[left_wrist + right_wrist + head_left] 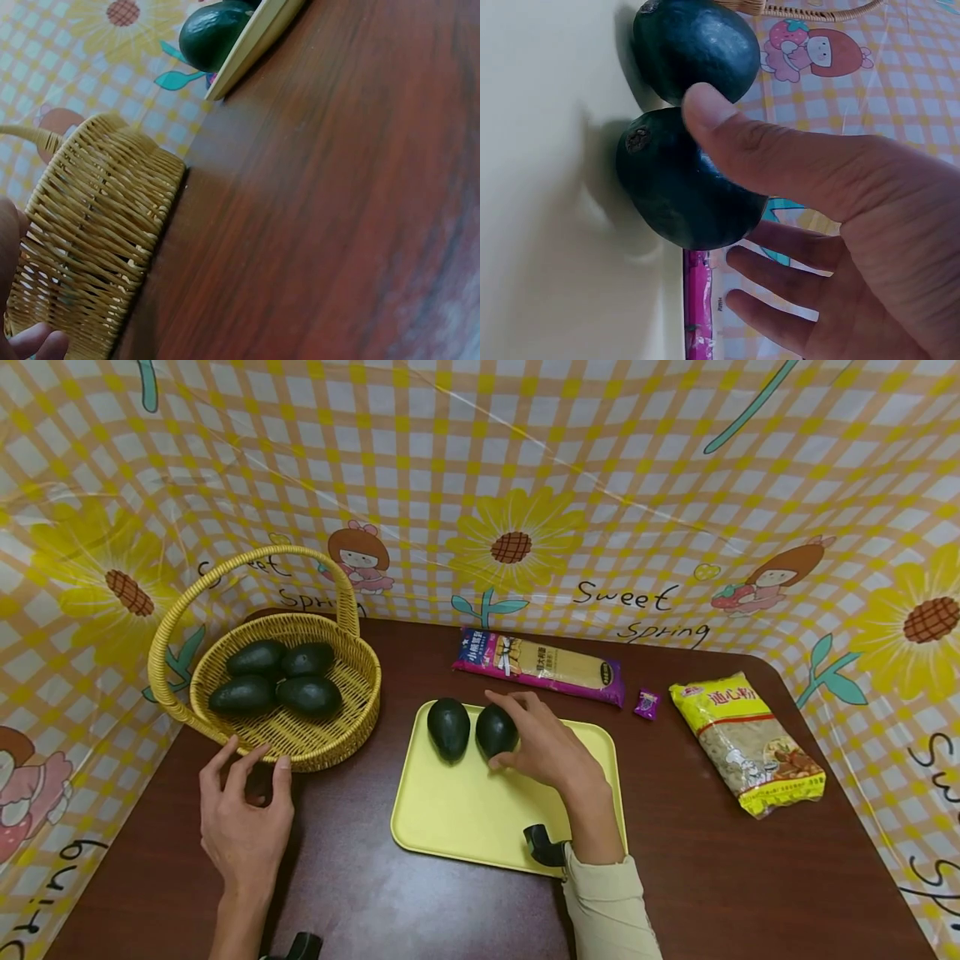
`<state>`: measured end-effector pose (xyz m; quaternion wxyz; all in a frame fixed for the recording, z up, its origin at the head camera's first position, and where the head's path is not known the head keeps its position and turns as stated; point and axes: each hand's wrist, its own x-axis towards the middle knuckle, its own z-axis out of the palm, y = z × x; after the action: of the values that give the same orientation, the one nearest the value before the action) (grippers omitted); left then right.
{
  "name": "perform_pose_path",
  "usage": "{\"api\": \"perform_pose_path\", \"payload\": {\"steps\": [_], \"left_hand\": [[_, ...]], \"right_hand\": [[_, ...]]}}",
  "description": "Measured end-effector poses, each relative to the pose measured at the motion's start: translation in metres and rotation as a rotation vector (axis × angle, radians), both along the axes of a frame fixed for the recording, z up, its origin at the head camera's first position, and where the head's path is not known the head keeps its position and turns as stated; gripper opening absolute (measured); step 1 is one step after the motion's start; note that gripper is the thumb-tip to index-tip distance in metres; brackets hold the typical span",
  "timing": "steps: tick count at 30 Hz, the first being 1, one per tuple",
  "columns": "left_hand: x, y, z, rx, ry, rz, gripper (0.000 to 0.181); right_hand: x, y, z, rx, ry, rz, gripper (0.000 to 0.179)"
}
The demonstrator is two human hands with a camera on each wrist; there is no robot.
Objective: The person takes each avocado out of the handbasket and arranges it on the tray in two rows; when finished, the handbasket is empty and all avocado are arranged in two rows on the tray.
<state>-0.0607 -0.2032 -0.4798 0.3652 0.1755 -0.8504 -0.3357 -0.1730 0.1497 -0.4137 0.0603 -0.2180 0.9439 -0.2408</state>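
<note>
Two dark green avocados lie on a yellow tray [480,818]. My right hand [551,747] holds the right-hand avocado [493,732] between thumb and fingers; in the right wrist view the thumb [772,154] lies across this avocado [682,187]. Close beside it is the other avocado [448,729]. My left hand [247,818] is at the near side of a yellow wicker basket [352,727], its fingers spread and loosely bent by the rim. Whether they touch the wicker is hard to tell. Several avocados [255,657] sit inside the basket.
Behind the tray lies a purple pack of noodles [540,664], with a small purple packet [647,703] to its right. A yellow bag [750,743] rests at the right of the brown table [720,877]. Patterned cloth [645,485] encloses the back and sides.
</note>
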Motion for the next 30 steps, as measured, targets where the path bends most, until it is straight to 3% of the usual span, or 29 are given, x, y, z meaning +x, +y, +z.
{"api": "perform_pose_path", "payload": {"steps": [12, 21, 30], "left_hand": [[0.0, -0.001, 0.0, -0.007, 0.004, 0.01, 0.031], [0.0, 0.001, -0.002, 0.01, 0.012, 0.026, 0.03], [-0.004, -0.001, -0.006, 0.003, 0.061, 0.017, 0.029]], "right_hand": [[0.002, -0.009, 0.011, -0.01, 0.095, 0.025, 0.08], [0.004, -0.034, 0.017, -0.025, 0.118, 0.106, 0.073], [0.001, -0.054, 0.025, 0.044, 0.151, 0.191, 0.069]]}}
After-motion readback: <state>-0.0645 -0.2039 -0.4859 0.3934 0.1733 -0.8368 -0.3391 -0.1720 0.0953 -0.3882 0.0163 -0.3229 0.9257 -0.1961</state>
